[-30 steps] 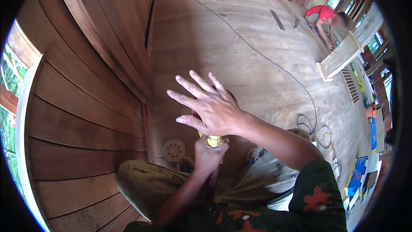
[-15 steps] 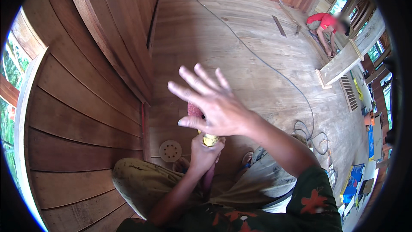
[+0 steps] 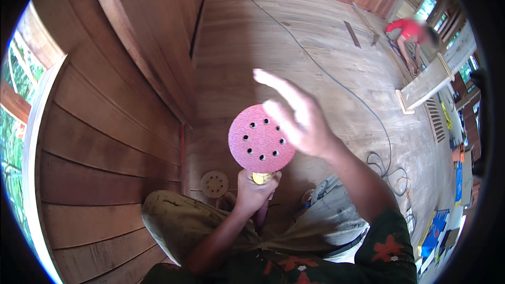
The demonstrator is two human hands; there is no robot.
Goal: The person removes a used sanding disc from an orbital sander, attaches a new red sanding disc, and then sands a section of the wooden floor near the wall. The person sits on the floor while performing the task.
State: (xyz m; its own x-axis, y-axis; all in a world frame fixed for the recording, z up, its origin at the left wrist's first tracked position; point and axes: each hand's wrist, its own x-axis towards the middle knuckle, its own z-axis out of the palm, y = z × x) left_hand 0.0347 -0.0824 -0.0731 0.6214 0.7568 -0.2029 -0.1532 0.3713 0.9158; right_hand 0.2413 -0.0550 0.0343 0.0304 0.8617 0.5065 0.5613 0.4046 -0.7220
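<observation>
My left hand (image 3: 254,192) is wrapped round the yellow body of a disc sander (image 3: 261,178), held up between my knees. Its round face points toward me, covered by a pinkish-red sanding disc (image 3: 258,144) with a ring of dark holes. At the disc's upper right edge is my right hand (image 3: 302,121), fingers stretched out and a little blurred, holding nothing. The thumb overlaps the disc; whether it touches cannot be told. A pale, worn-looking sanding disc (image 3: 214,184) with holes lies on the floor beside my left foot.
A plank wall (image 3: 105,152) rises close on my left. A dark cable (image 3: 336,81) crosses the wooden floor (image 3: 294,47) and coils at right. Far right, a person in red (image 3: 407,34) crouches near a wooden post (image 3: 428,81). Blue boxes (image 3: 435,231) stand along the right.
My right hand has moved right, off the middle of the sanding disc, so that most of the disc's face now shows. My left hand keeps its hold on the sander.
</observation>
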